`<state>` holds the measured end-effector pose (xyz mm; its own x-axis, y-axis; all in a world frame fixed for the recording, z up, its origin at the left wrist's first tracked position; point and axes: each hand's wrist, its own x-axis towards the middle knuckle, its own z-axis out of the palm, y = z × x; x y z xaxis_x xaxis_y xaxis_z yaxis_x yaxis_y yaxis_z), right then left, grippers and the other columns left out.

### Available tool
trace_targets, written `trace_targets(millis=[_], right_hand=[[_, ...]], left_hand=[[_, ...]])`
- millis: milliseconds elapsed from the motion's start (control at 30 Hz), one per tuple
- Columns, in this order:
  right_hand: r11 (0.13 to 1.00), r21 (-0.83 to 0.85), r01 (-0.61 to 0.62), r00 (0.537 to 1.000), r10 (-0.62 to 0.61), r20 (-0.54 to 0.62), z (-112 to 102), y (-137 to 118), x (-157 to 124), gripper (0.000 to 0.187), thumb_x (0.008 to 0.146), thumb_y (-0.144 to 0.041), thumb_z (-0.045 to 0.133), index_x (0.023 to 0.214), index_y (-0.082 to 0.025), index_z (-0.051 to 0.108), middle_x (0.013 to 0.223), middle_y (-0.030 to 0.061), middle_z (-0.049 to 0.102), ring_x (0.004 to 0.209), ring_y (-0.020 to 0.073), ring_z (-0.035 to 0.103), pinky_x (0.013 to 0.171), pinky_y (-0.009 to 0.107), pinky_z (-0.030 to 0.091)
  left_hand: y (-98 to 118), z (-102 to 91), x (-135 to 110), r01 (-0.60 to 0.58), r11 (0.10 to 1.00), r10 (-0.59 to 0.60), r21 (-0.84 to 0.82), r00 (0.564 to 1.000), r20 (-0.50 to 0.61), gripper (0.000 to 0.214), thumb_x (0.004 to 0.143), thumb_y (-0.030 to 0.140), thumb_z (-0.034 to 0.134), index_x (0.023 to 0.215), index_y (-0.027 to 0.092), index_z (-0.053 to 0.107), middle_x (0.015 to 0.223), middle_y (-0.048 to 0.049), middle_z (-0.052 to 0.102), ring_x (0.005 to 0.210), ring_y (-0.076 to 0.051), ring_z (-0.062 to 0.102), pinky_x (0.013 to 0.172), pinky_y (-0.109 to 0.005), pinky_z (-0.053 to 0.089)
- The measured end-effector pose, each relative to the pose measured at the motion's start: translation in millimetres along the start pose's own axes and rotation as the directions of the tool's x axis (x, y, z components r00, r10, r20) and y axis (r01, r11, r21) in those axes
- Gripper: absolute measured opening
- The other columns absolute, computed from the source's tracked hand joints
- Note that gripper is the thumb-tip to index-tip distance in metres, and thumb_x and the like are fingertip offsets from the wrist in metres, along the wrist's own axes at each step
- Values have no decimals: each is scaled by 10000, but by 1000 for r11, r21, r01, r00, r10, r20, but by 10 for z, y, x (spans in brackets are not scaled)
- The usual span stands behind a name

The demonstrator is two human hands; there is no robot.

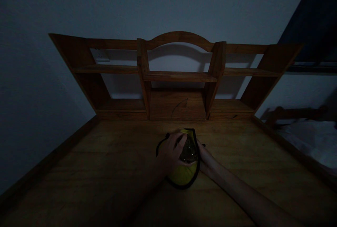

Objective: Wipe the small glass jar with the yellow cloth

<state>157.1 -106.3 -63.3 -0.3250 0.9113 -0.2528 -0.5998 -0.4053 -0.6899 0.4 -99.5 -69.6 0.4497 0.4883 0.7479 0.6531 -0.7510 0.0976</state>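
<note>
A yellow fabric piece with black edging (183, 176), like a small pouch or cap, is between my hands over the desk. At its middle a dark, shiny, see-through patch (190, 151) shows, perhaps clear plastic. My left hand (168, 155) lies across its left side, fingers bent and gripping at the shiny patch. From the right, my right hand (205, 160) holds the black-edged side, and most of its fingers are hidden behind the fabric. In this dim light I cannot make out what the shiny part is.
The fabric piece is above a wooden desk (105, 171) with raised side edges. At its back stands a wooden shelf unit (180, 76) against a pale wall. To the right are a wooden bed rail (300, 113) and white bedding (313, 139).
</note>
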Motion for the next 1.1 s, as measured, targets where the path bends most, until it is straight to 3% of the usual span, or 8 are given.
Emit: trace_targets(millis=[167,433,600,767,900,1100], right_hand=[[999,-14,49,995,-50,-91,-22,38,25,320,759,-451,686,923,-176,690,846,38,749,895,222,677,852,358,504],[994,-49,101,986,-107,-131,-72,75,34,305,715,-452,722,857,-183,691,801,33,742,866,224,673,836,362,501],[977,-106,183,971,-196,-135,-111,95,60,302,726,-467,703,881,-207,699,807,9,737,822,199,665,825,342,487],[939,-224,263,949,-293,-114,-69,56,30,278,764,-453,676,937,-237,709,887,-1,736,841,188,649,818,316,469],[910,-314,271,949,-307,-70,-46,27,2,329,809,-504,617,965,-231,712,911,22,737,889,216,645,824,332,465],[918,-318,236,957,-276,-89,-61,42,2,395,838,-551,556,1024,-233,700,921,31,736,913,231,649,863,357,454]], left_hand=[[-2,2,3,-58,998,58,-11,998,-5,831,750,487,661,1400,136,280,1243,-181,511,1166,-310,505,956,-424,473],[3,-34,12,-87,996,87,-10,996,36,866,751,526,659,1412,125,270,1243,-197,514,1174,-309,503,954,-430,479],[-7,-29,17,-123,992,124,-21,992,38,839,780,542,620,1422,145,254,1263,-197,501,1189,-313,498,958,-438,477],[-7,-14,-8,-86,995,88,-50,995,37,899,740,512,680,1431,151,231,1283,-191,489,1193,-309,491,964,-445,478],[-24,9,-20,-46,997,48,-63,998,37,938,701,524,710,1424,152,243,1273,-185,498,1180,-318,500,955,-453,485],[-12,-31,-16,-60,996,62,-66,998,25,927,708,518,706,1419,140,245,1268,-179,494,1192,-312,484,979,-446,472]])
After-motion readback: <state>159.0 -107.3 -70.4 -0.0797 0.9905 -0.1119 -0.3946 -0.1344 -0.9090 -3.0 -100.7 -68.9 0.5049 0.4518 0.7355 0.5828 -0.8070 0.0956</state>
